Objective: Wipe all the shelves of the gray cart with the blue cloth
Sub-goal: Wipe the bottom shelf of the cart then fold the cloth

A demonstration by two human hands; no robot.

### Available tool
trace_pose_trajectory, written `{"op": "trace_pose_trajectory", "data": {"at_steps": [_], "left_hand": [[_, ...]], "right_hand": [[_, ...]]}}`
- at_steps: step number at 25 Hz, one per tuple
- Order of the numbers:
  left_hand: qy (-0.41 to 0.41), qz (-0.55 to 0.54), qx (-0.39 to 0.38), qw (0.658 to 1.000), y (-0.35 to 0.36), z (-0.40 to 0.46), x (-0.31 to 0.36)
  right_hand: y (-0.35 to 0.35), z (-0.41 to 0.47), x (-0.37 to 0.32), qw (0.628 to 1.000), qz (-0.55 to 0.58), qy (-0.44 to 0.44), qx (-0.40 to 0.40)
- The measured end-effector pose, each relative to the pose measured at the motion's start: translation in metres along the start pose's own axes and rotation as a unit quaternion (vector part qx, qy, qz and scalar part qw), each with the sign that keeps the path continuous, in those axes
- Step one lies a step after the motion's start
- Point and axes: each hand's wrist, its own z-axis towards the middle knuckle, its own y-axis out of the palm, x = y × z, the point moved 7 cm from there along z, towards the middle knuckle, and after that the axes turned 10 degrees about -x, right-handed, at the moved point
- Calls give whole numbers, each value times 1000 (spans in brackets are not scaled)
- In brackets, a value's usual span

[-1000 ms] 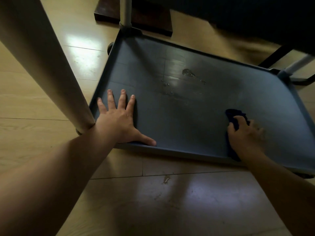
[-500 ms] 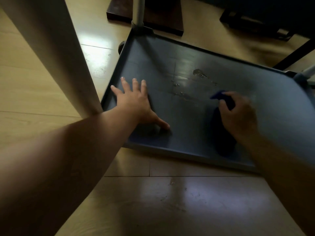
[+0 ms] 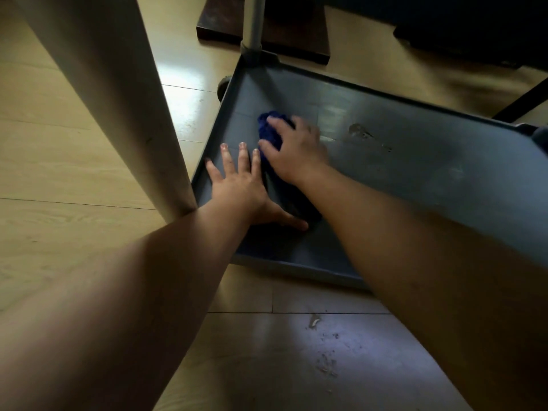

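Right hand (image 3: 296, 152) gripping blue cloth (image 3: 269, 130), slid left beside left hand (image 3: 240, 185), flat, apparently unmoved on shelf (image 3: 415, 179).

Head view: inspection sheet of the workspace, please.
Surface: bottom shelf of the gray cart, dull smudges near its middle.
Job's things: blue cloth bunched on the shelf near the back left corner.
Clutter: crumbs or debris on the wooden floor in front of the cart.
Grips: right hand presses on the cloth; left hand flat, fingers spread, on the shelf.
Cables: nothing seen.
Surroundings: cart posts, dark furniture behind.
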Motion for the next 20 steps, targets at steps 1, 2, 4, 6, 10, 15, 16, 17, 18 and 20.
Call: {"op": "trace_pose_trajectory", "data": {"at_steps": [1, 2, 4, 6, 10, 15, 16, 17, 18, 20], "left_hand": [[1, -2, 3, 1000, 0, 0, 0], [0, -3, 7, 1000, 1, 1, -1], [1, -10, 13, 1000, 1, 2, -3], [5, -23, 20, 1000, 2, 2, -4], [5, -32, 24, 999, 2, 0, -5], [11, -24, 13, 1000, 1, -3, -6], [11, -23, 10, 1000, 1, -3, -6], [11, -23, 8, 1000, 1, -3, -5], [11, -24, 7, 1000, 1, -4, -5], [13, -24, 5, 1000, 1, -4, -4]], "right_hand": [[12, 1, -2, 999, -27, 6, -15], [18, 1, -2, 999, -48, 10, -9], [16, 2, 3, 998, -61, 4, 25], [11, 3, 16, 997, -65, -12, 28], [-2, -2, 68, 997, -62, 24, 43], [-28, -34, 190, 984, -88, 143, 52], [-35, -49, 222, 978, -84, 183, 53], [-42, -65, 251, 971, -84, 218, 53], [-47, -81, 275, 963, -88, 248, 52], [-54, -102, 303, 949, -96, 297, 47]]}}
